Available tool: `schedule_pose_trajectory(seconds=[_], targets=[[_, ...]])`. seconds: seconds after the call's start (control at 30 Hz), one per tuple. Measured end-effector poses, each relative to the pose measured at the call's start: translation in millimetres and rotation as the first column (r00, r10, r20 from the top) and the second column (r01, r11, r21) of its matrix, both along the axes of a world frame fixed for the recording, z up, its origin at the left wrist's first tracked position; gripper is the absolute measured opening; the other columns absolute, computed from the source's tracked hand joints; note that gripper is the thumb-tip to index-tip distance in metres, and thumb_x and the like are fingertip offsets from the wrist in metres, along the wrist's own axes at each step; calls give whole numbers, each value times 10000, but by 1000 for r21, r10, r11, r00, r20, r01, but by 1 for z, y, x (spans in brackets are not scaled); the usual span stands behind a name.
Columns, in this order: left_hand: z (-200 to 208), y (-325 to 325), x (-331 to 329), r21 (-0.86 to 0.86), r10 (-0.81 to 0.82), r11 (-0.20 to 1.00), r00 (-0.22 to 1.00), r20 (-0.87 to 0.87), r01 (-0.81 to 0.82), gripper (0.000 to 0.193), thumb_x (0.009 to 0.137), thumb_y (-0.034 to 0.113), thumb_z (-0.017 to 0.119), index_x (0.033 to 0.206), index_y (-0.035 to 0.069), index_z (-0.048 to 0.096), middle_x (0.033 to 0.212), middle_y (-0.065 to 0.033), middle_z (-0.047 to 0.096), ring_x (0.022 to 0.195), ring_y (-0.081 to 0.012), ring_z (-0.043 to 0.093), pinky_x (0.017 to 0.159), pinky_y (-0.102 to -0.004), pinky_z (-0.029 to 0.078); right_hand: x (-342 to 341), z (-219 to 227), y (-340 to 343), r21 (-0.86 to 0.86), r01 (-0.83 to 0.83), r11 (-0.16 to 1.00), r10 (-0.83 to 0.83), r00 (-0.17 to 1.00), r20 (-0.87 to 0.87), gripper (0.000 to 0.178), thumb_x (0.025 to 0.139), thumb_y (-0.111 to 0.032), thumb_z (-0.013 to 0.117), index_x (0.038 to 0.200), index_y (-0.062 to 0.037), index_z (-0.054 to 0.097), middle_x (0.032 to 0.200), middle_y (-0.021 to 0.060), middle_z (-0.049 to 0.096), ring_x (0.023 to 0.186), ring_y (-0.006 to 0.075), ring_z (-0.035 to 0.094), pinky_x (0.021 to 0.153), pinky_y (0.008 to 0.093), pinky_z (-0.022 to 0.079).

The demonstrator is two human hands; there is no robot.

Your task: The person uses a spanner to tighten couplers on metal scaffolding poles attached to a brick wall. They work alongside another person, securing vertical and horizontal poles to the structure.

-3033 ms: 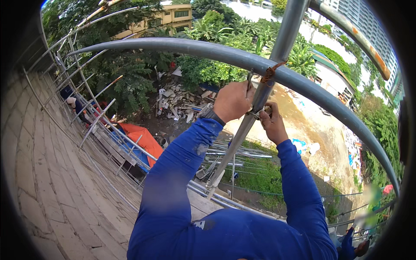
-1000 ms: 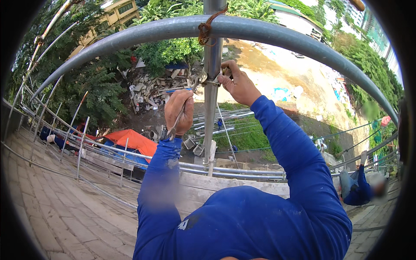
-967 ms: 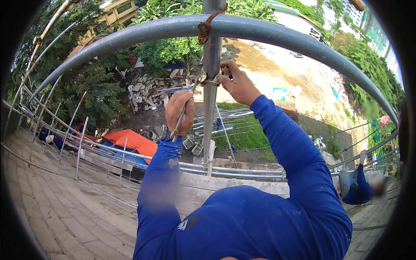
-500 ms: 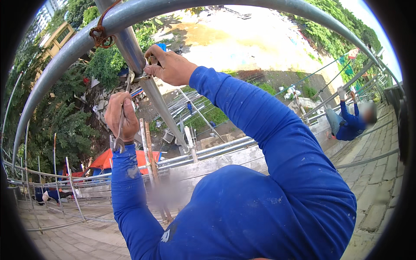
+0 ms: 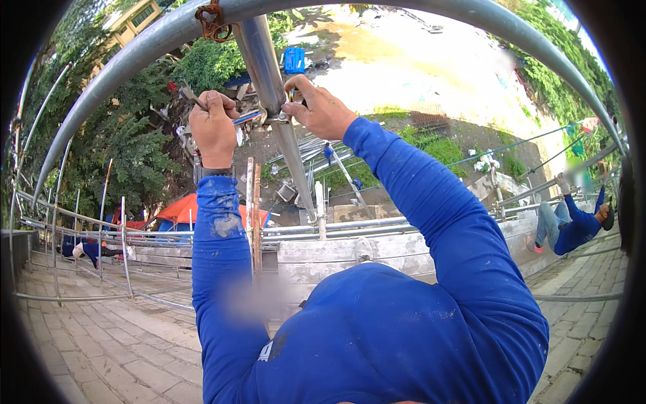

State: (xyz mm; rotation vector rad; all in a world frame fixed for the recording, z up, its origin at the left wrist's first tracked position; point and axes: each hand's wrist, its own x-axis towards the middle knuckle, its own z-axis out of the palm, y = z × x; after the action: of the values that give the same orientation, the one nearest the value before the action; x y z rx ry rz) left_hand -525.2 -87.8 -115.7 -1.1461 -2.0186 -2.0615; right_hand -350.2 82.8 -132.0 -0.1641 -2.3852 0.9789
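My left hand [image 5: 214, 131] is closed around a metal wrench [image 5: 192, 97], whose end sticks out past the thumb at the upper left. It is held left of an upright steel pipe [image 5: 260, 57], apart from it. A metal pipe clamp [image 5: 276, 119] sits round that pipe. From the right, my right hand [image 5: 321, 111] grips the clamp, its thumb against the clamp's side and its index finger bent above; the palm side is hidden.
A thick curved-looking rail [image 5: 121, 77] crosses overhead, with rusty wire [image 5: 214, 21] tied on it. Scaffold pipes [image 5: 377, 223] and a concrete ledge [image 5: 323, 252] run beyond my body. A co-worker in blue [image 5: 577, 225] sits at right; another person [image 5: 91, 250] is far left. Open ground drops away below.
My left hand has drawn the wrench away from the clamp and turned it, so its end now points up and left. The right hand stays at the clamp. The whole view has shifted.
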Motion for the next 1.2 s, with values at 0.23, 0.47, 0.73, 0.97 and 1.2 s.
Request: schedule_pose_trajectory(seconds=[0.23, 0.47, 0.73, 0.97, 1.2], targets=[[-57, -19, 19, -120, -210, 968, 972, 107, 222, 267, 1082, 225, 586, 1235, 28, 681, 737, 96, 483, 582, -12, 365, 513, -221, 279, -11, -1, 8, -22, -79, 997, 80, 996, 48, 358, 1032, -281, 630, 1284, -77, 478, 922, 220, 697, 888, 383, 682, 786, 476, 498], [-81, -12, 29, 137, -319, 948, 881, 350, 288, 144, 1095, 210, 532, 1099, 82, 598, 648, 90, 388, 537, -27, 343, 493, -245, 263, -3, 12, 8, 20, -96, 995, 94, 992, 83, 404, 996, -299, 655, 1279, -73, 475, 989, 301, 695, 1021, 482, 667, 891, 539, 495], [-90, 20, 31, 42, -142, 989, 867, 478, 139, 385, 1084, 311, 536, 1345, 28, 563, 958, 16, 574, 787, -61, 525, 635, -236, 416, 27, 11, 12, -49, -49, 998, 54, 994, 98, 433, 991, -299, 661, 1244, -10, 461, 982, 290, 701, 977, 505, 667, 836, 569, 502], [-84, 13, 19, -118, -75, 976, 788, 611, 185, 402, 1083, 359, 527, 1288, 24, 614, 990, 10, 590, 759, -94, 550, 633, -283, 444, 21, -2, 5, -8, -30, 1000, 30, 1000, 9, 403, 976, -300, 679, 1168, -9, 477, 943, 280, 696, 959, 499, 668, 814, 575, 499], [-73, 8, 49, 2, -169, 980, 831, 531, 198, 342, 1082, 346, 535, 1275, 69, 586, 843, 41, 521, 585, -54, 402, 518, -254, 306, 22, -7, 5, 2, 11, 1000, -11, 1000, 29, 454, 974, -334, 666, 1211, 9, 487, 994, 262, 709, 990, 491, 675, 853, 568, 527]])
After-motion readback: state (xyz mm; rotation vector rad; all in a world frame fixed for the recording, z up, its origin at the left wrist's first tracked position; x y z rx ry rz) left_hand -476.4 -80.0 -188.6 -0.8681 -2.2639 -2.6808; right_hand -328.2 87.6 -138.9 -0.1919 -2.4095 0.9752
